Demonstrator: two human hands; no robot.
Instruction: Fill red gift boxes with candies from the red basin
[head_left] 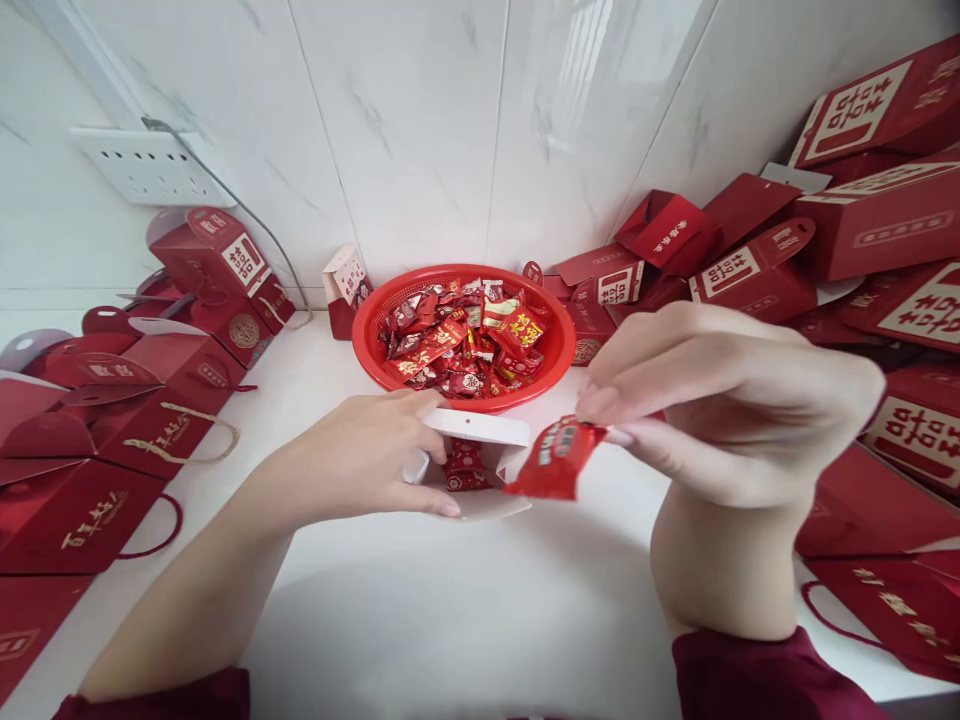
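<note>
My left hand (375, 455) is closed around the side of a small gift box (480, 428), its white inner flaps standing open toward me. Inside the box lie a few red wrapped candies (466, 465). Between the thumb and fingers of my right hand (705, 400) hangs a candy in a shiny red wrapper (559, 460), just right of the box opening. Behind both hands stands a round red plastic basket (360, 345) heaped with candies in red and patterned wrappers (465, 335).
Red gift boxes with rope handles (120, 440) line the left side. More red boxes (757, 270) are piled on the right. A small upright box (347, 290) stands by the tiled wall, with a power socket (150, 165) and cable at left. White tabletop (465, 600) lies in front.
</note>
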